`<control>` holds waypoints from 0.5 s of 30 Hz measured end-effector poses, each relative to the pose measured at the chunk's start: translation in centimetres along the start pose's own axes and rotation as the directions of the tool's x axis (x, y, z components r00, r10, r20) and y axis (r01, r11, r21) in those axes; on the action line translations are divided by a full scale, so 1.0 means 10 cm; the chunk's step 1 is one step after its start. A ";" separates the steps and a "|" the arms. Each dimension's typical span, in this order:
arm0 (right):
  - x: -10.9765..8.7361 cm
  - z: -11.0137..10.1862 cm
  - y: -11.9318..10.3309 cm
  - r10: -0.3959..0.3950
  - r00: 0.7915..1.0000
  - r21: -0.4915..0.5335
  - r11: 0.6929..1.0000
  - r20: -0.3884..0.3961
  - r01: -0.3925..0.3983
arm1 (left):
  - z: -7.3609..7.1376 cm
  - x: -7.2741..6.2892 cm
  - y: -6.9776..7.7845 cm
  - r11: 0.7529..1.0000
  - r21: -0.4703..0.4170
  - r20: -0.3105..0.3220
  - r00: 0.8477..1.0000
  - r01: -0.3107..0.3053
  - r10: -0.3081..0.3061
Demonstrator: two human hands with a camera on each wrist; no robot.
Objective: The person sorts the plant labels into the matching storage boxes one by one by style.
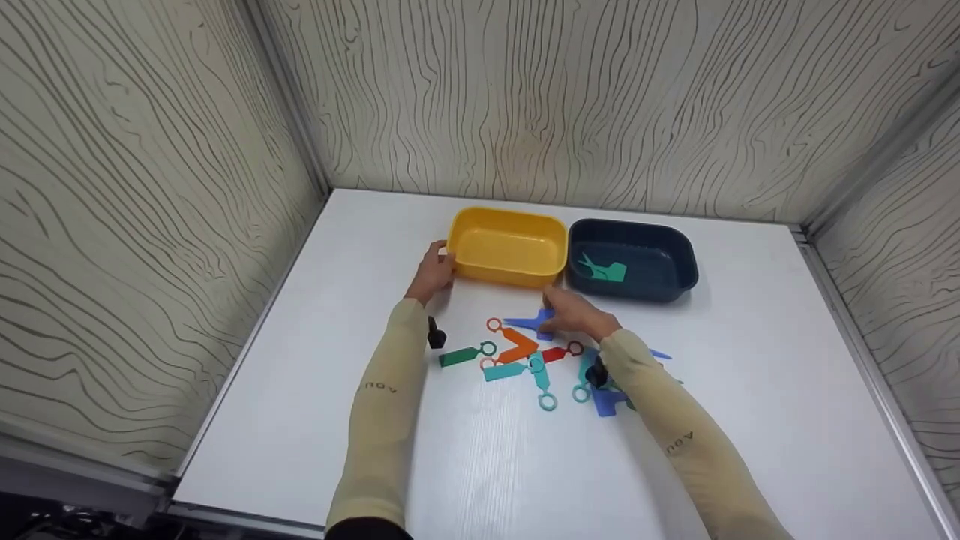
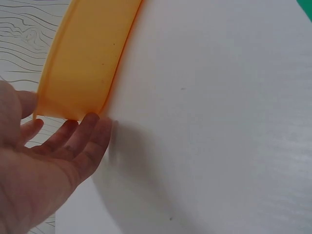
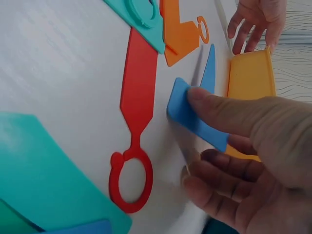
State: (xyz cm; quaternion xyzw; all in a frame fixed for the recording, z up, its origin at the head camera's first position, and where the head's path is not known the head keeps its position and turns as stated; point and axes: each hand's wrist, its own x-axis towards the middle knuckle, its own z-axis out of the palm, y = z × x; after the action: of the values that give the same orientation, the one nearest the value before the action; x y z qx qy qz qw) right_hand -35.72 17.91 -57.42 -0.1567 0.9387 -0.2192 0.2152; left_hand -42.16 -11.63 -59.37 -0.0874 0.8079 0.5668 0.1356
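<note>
My left hand [image 1: 433, 275] rests its fingertips against the left end of a yellow rectangular tub [image 1: 510, 280]; in the left wrist view the fingers [image 2: 83, 139] touch its outer wall. With thumb and fingers, my right hand [image 1: 574, 311] pinches a blue flat plastic piece [image 3: 195, 112], which has a broad block and a long tapering point. It is tilted off the tabletop. Just below lie a red ring-ended tag [image 3: 139, 83] and an orange V-shaped piece [image 1: 517, 345]. Part of the blue piece is hidden by the right hand in the head view.
A dark blue tub [image 1: 686, 262] stands right of the yellow one, with a green flat piece [image 1: 611, 271] inside. Loose on the white table [image 1: 300, 420] are a dark green tag [image 1: 459, 357], teal tags [image 1: 504, 371] and more pieces partly under my right forearm. Patterned walls enclose the table.
</note>
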 end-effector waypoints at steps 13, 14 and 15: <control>-0.01 -0.06 -0.06 -0.043 0.999 0.177 0.983 -0.017 0.045 | -0.01 0.00 0.00 1.000 -0.007 0.005 1.000 -0.012 0.012; -0.01 -0.06 -0.06 -0.050 0.999 0.181 0.982 -0.022 0.053 | -0.01 0.00 0.00 1.000 -0.010 0.003 1.000 -0.013 0.013; -0.02 -0.06 -0.06 -0.056 0.998 0.188 0.980 -0.028 0.060 | 0.00 0.00 0.00 1.000 -0.009 0.002 1.000 -0.015 0.015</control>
State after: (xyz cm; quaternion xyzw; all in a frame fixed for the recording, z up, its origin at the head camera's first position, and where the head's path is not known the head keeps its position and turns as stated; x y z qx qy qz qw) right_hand -35.75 17.69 -56.60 -0.1603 0.9112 -0.3150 0.2119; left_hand -42.13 -11.67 -59.36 -0.0816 0.8058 0.5715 0.1319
